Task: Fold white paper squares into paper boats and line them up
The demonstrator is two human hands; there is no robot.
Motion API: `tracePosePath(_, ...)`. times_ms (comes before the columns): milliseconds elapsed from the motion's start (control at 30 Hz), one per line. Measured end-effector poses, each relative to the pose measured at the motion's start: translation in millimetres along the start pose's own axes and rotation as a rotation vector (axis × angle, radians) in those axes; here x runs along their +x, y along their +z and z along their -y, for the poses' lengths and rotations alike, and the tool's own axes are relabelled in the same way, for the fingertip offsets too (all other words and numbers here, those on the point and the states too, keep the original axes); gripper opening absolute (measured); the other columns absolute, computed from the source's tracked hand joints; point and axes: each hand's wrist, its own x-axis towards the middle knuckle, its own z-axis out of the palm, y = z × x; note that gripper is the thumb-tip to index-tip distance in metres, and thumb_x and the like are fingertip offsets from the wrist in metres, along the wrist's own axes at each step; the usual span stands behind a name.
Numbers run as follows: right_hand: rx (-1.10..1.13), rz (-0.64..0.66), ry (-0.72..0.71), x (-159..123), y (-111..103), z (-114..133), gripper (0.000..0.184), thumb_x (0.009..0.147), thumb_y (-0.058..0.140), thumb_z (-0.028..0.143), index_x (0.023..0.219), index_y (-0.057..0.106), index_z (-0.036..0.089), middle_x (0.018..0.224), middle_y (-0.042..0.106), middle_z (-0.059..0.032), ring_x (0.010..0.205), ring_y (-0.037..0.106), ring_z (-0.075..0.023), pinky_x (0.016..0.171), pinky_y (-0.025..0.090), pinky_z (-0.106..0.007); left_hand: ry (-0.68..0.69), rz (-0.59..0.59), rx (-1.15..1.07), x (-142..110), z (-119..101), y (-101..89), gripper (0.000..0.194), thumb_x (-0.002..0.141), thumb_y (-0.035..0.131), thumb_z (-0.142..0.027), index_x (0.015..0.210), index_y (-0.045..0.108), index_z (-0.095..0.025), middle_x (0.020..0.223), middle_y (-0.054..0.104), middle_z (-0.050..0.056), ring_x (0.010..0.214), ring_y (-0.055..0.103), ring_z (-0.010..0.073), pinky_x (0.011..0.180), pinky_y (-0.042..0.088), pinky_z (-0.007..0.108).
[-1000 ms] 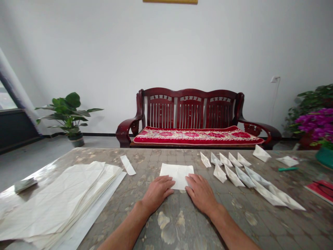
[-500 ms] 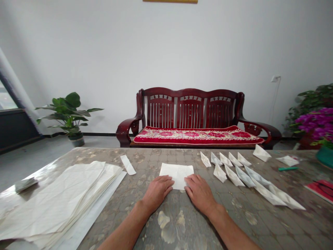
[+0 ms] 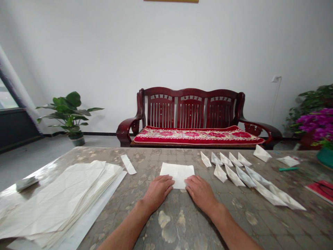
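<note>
A small white sheet of paper with a faint crease lies on the patterned table in front of me. My left hand is at its left side, fingers bent together over the near left corner. Mirroring it, my right hand closes over the near right corner. Both thumbs sit close to the sheet's near edge, and the paper under the fingers is hidden. To the right stand several folded paper boats, set out in rows.
A stack of large paper sheets covers the table's left part, with a narrow paper strip beside it. At right are a green pen, a red book with dark glasses, and a flower pot. A wooden bench stands beyond the table.
Both hands keep nearly the same place on the sheet. The whole view has shifted very slightly; nothing else has visibly moved.
</note>
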Motion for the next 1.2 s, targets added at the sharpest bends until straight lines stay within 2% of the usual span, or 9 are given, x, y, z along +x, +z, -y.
tracePosePath(167,-0.034,-0.007,0.012,0.2,2.1,0.8,0.026,0.095,0.041,0.016,0.097,0.066,0.023,0.101,0.064,-0.0046,0.097,0.054,-0.0197,0.085,0.040,-0.030,-0.002,0.003,0.000,-0.1,0.6,0.6,0.026,0.093,0.052,-0.024,0.113,0.068,-0.025,0.121,0.068,0.003,0.116,0.060,0.0197,0.104,0.046,0.037)
tracePosePath(400,0.085,0.037,-0.002,-0.8,-7.8,-5.0,0.019,0.090,0.053,0.025,0.104,0.066,0.024,0.108,0.064,-0.0023,0.102,0.054,-0.0187,0.090,0.039,-0.029,-0.020,0.005,-0.005,0.9,-0.8,-1.1,0.026,0.093,0.052,-0.023,0.112,0.069,-0.025,0.121,0.069,0.003,0.116,0.060,0.0197,0.104,0.047,0.036)
tracePosePath(633,0.006,0.014,0.007,0.5,-3.2,-1.9,0.029,0.093,0.041,0.014,0.103,0.066,0.023,0.104,0.065,-0.0047,0.100,0.054,-0.0191,0.088,0.039,-0.029,-0.019,-0.007,-0.024,0.6,0.9,0.2,0.027,0.094,0.050,-0.024,0.113,0.069,-0.026,0.120,0.069,0.003,0.115,0.061,0.0186,0.104,0.047,0.035)
tracePosePath(833,0.138,0.059,0.021,-0.1,-10.8,-9.3,0.028,0.087,0.054,0.025,0.112,0.066,0.025,0.112,0.065,-0.0024,0.103,0.056,-0.0184,0.091,0.039,-0.028,-0.025,-0.006,-0.021,1.3,0.8,0.4,0.026,0.093,0.051,-0.024,0.111,0.069,-0.026,0.119,0.069,0.003,0.115,0.061,0.0186,0.104,0.046,0.035)
tracePosePath(1067,0.053,0.035,-0.008,0.2,-5.1,-4.8,0.033,0.089,0.042,0.010,0.106,0.066,0.024,0.109,0.065,-0.0041,0.103,0.054,-0.0187,0.090,0.039,-0.028,-0.025,-0.003,-0.022,0.8,1.1,0.1,0.027,0.093,0.050,-0.024,0.113,0.068,-0.026,0.121,0.068,0.003,0.116,0.060,0.0186,0.103,0.046,0.035)
tracePosePath(1200,0.105,0.047,-0.003,-0.1,-7.3,-9.0,0.034,0.087,0.044,0.011,0.109,0.066,0.025,0.112,0.064,-0.0033,0.104,0.055,-0.0182,0.092,0.039,-0.028,-0.037,0.004,-0.038,1.3,2.0,0.9,0.027,0.092,0.052,-0.023,0.114,0.068,-0.025,0.122,0.068,0.003,0.117,0.060,0.0189,0.105,0.045,0.035)
